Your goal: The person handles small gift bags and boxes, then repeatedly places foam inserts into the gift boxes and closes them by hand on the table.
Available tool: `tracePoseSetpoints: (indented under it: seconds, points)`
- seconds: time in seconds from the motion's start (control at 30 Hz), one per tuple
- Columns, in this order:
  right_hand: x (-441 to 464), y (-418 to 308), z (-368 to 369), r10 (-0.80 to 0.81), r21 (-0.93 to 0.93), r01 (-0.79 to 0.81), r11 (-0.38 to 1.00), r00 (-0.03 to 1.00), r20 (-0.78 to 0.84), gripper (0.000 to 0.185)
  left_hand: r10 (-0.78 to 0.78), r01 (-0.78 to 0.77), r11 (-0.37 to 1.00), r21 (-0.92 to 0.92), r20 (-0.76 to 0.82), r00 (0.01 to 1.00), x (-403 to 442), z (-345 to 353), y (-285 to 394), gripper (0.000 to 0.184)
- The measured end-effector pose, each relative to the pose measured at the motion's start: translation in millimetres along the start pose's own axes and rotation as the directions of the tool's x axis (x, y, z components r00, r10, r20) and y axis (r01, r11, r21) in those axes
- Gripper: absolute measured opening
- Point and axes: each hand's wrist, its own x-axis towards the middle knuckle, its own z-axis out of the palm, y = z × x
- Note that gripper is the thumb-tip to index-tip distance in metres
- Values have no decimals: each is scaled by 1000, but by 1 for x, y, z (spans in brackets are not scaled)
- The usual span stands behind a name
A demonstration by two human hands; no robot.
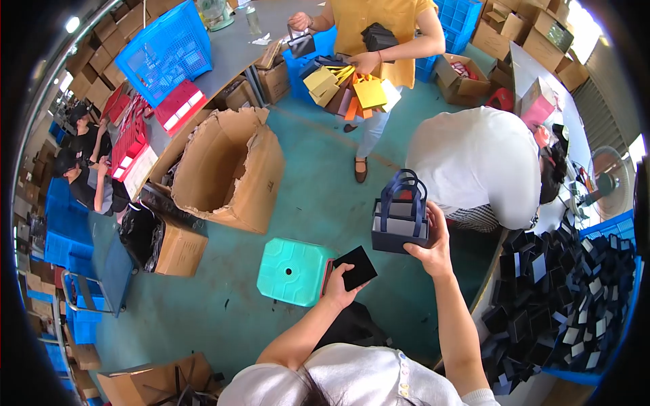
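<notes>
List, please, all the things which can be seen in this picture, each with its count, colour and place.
Handled bag: at least one, dark blue, right of centre
Flat piece: one, black, centre
Stool: one, turquoise, floor, centre
Large carton: one, brown, left of centre
Other cartons: many, brown, around the edges
Crates: several, blue, left, top, right
Small boxes: many, mostly black, heaped right
Small bags: several, yellow, orange, others, top centre
Red-and-white stacks: several, upper left
Trolley: one, blue, left
Fan: one, grey, far right
Other people: four; yellow top above, white right, two dark left
Left grip: one, bare, holding the flat piece
Right grip: one, bare, holding the handled bag
</notes>
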Motion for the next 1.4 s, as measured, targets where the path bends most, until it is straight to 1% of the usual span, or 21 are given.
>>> tracePoseSetpoints:
  seconds: [0.13,0.2,0.23,0.3,0.33,0.4,0.43,0.5,0.6,0.7,0.77,0.87,0.9,1.0,1.03,1.13,1.17,1.2,1.27,1.3,1.4]
  points:
    - [10,12,16,36,47,-39,998,998,55,95,45,-45,999,-19,10,999,0,-12,10,33]
    - [16,15,27,51,64,-55,996,997,61,95,201,-196,958,211,-5,979,-10,-10,20,52]
    - [20,17,32,46,65,-53,996,994,100,95,205,-198,959,204,-16,979,-9,-14,24,52]
    - [28,24,39,54,69,-65,995,988,148,95,554,-530,715,456,93,827,-1,-28,31,76]
    - [30,31,41,94,135,-120,984,979,182,96,697,-648,476,594,194,690,2,-32,42,68]
    - [32,42,48,150,198,-197,960,962,230,98,355,-446,643,623,273,894,-5,-42,78,44]
    - [32,47,51,206,294,-276,915,946,249,99,438,-516,621,590,285,853,-11,-34,84,30]
    - [33,53,59,302,423,-407,810,907,293,102,371,-493,685,537,325,870,-15,-31,103,34]
    - [33,68,65,384,480,-534,696,842,380,102,317,-466,695,548,348,882,-29,-10,124,32]
    - [33,80,72,430,430,-616,660,779,456,104,202,-400,797,453,425,882,-29,-10,136,46]
    - [34,86,78,446,399,-660,636,737,508,104,149,-334,857,392,432,890,-25,-19,138,67]
    - [33,96,85,457,309,-683,662,694,556,101,194,-363,874,321,455,869,-26,-24,139,78]
    - [32,100,85,452,259,-672,694,686,570,99,197,-358,830,427,376,906,-34,-14,143,96]
    - [30,104,87,479,162,-670,724,658,581,96,147,-329,819,470,382,912,-45,-12,153,104]
    - [29,105,88,473,132,-659,740,650,595,96,204,-372,804,464,372,906,-53,-1,153,106]
    - [26,111,87,447,64,-610,790,643,621,94,218,-434,771,467,446,868,-62,3,160,90]
    - [26,109,88,466,48,-623,781,632,619,94,240,-440,800,408,454,858,-62,1,162,68]
    - [26,105,92,480,34,-631,775,622,619,93,236,-434,802,410,450,861,-64,1,164,68]
    - [24,104,94,490,39,-641,767,623,610,93,285,-458,701,547,373,883,-67,3,168,50]
    - [23,104,95,496,43,-646,762,625,603,93,326,-458,716,527,327,887,-66,3,168,34]
    - [20,104,94,492,50,-643,764,631,599,93,392,-479,672,565,277,877,-63,-4,169,25]
